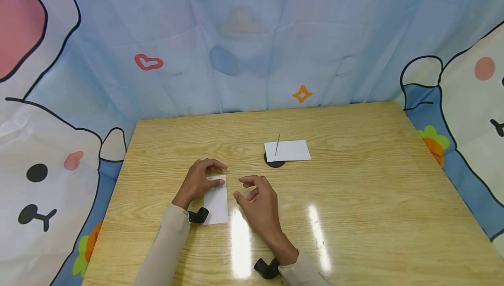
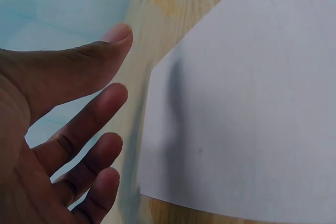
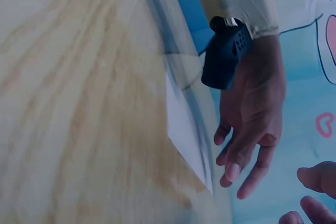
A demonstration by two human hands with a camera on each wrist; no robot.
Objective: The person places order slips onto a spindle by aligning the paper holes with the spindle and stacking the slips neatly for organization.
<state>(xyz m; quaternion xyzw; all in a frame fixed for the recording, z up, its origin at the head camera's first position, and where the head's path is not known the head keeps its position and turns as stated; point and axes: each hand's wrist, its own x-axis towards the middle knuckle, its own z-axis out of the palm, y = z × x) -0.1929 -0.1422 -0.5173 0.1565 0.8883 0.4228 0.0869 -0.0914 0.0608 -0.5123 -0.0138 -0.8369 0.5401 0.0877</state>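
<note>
A white sheet of paper (image 1: 215, 203) lies on the table at left of centre. My left hand (image 1: 200, 180) hovers over its far end, thumb and fingers spread apart. In the left wrist view, a gap shows between the left hand (image 2: 58, 114) and the paper (image 2: 236, 103), with nothing in the fingers. To the right of the sheet, my right hand (image 1: 260, 203) is raised, its fingers loosely bent and holding nothing visible. Farther back stands a bill spike, its thin metal pin (image 1: 278, 144) rising through white paper (image 1: 293, 150) above a round black base (image 1: 274, 163).
The wooden table (image 1: 374, 190) runs back to a blue patterned curtain (image 1: 252, 58). Light glares off the tabletop near the right hand. Black wrist cameras (image 1: 198, 215) sit on both wrists.
</note>
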